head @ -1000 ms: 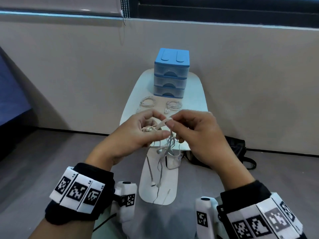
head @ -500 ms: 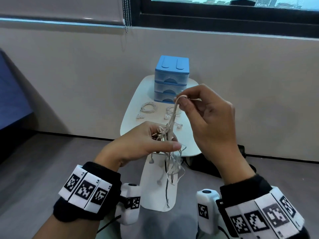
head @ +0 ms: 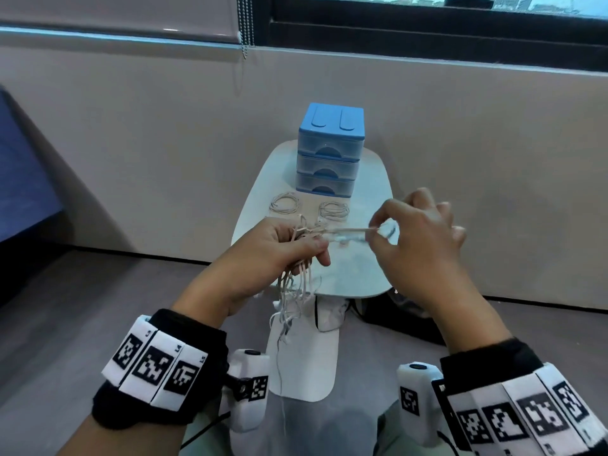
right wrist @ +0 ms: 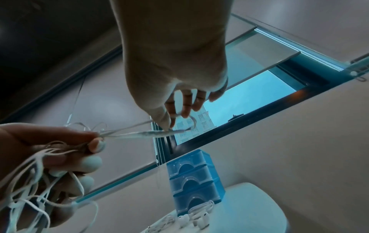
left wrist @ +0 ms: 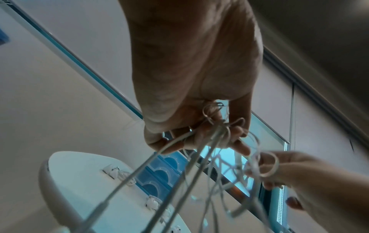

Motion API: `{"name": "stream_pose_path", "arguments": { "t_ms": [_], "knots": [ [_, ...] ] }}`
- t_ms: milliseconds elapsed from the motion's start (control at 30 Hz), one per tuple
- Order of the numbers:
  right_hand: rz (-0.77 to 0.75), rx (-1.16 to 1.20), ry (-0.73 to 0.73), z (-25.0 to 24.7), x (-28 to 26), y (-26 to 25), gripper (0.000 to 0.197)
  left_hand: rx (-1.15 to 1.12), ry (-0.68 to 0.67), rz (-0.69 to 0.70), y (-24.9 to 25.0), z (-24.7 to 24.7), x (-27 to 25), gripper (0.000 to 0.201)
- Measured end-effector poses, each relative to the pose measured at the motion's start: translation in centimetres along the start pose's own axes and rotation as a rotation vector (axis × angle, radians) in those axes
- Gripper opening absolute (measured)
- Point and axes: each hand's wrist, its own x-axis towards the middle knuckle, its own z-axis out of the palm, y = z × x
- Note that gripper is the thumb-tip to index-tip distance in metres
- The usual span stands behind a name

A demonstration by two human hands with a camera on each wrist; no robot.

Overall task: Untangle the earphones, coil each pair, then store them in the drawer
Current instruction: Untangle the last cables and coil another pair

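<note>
My left hand [head: 289, 245] grips a tangled bunch of white earphone cables [head: 292, 291] above the small white table [head: 378, 274]; loose ends hang down below the fist. My right hand [head: 381, 230] pinches one cable strand [head: 348, 231] between thumb and forefinger, stretched taut sideways from the tangle. The pinch also shows in the right wrist view [right wrist: 169, 126], and the left hand's grip [left wrist: 209, 130] in the left wrist view. Two coiled earphone pairs [head: 285, 204] [head: 334, 210] lie on the table before the blue three-drawer box [head: 329, 153], whose drawers are closed.
The table stands against a beige wall under a window. A dark bag [head: 408, 311] lies on the grey floor at the table's right. A white seat or base part [head: 302, 363] sits below the hands. A blue surface [head: 19, 179] is at far left.
My right hand, which had lifted the strand upward half a second ago, has swung down and to the right, pulling it out sideways. The left hand keeps hold of the tangle.
</note>
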Motion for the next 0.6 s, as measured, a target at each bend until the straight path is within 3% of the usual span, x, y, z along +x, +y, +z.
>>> {"name": "stream_pose_path", "arguments": {
  "t_ms": [67,133,200,267,333,400,467,600],
  "knots": [
    [-0.060,0.158,-0.175,-0.4,-0.4,-0.4,0.035,-0.005,0.021,-0.025,0.0,0.4,0.0,0.030],
    [-0.195,0.418,-0.136,-1.3,-1.0,-1.2,0.045,-0.018,0.060,-0.051,-0.3,0.8,-0.1,0.035],
    [-0.315,0.557,-0.081,-1.9,-1.3,-2.0,0.038,-0.031,0.058,-0.056,-0.4,1.2,-0.1,0.034],
    [-0.343,0.616,-0.170,-1.9,-1.3,-2.5,0.028,-0.059,0.037,-0.054,-0.3,1.3,-0.2,0.030],
    [-0.329,0.644,-0.206,-1.6,-1.5,-2.6,0.027,-0.101,0.041,-0.084,-0.2,1.2,0.0,0.032],
    [-0.360,0.629,-0.099,-1.3,-1.7,-2.4,0.023,-0.149,0.077,-0.121,-0.1,1.0,0.1,0.035],
    [-0.396,0.505,-0.028,-0.8,-1.4,-2.2,0.018,-0.197,0.114,-0.135,-0.1,0.9,0.3,0.030],
    [-0.436,0.327,-0.050,0.9,-0.3,-2.2,0.009,-0.246,0.109,-0.137,-0.2,1.2,0.4,0.027]
  ]
}}
